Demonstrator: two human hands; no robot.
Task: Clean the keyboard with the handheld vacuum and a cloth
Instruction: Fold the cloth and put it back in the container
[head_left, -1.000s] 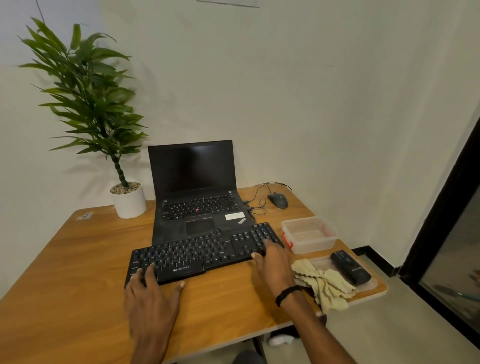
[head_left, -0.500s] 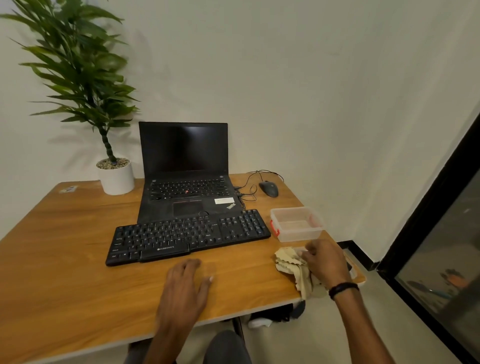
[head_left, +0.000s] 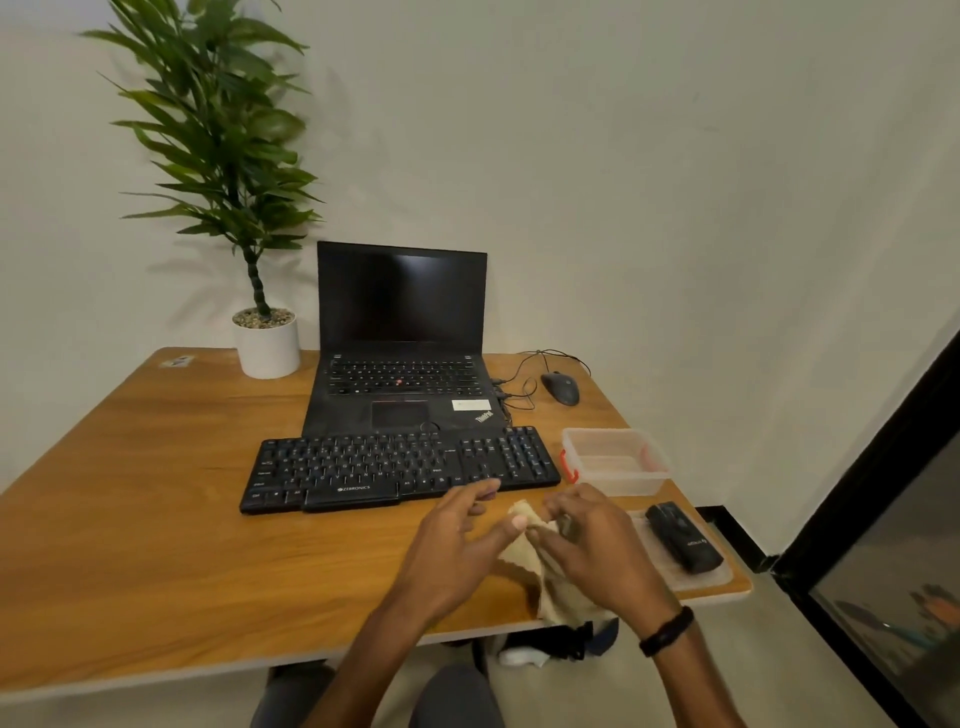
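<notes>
The left hand (head_left: 457, 551) pinches a corner of the cloth (head_left: 556, 597) and the right hand (head_left: 597, 551) grips its bunch, just near the keyboard (head_left: 395, 467), likely spreading it for wiping, while the vacuum (head_left: 683, 538) lies on the tray (head_left: 719, 578), right.

One keyboard (head_left: 400, 467), one laptop (head_left: 402, 332), one mouse (head_left: 561, 388), one cloth (head_left: 558, 597), one vacuum (head_left: 683, 538), one container (head_left: 623, 486), one plant (head_left: 218, 130).

keyboard (head_left: 400, 470) before laptop (head_left: 402, 364) | container (head_left: 615, 460) right | mouse (head_left: 561, 388) behind container | vacuum (head_left: 683, 538) apparently on tray (head_left: 719, 576)
</notes>
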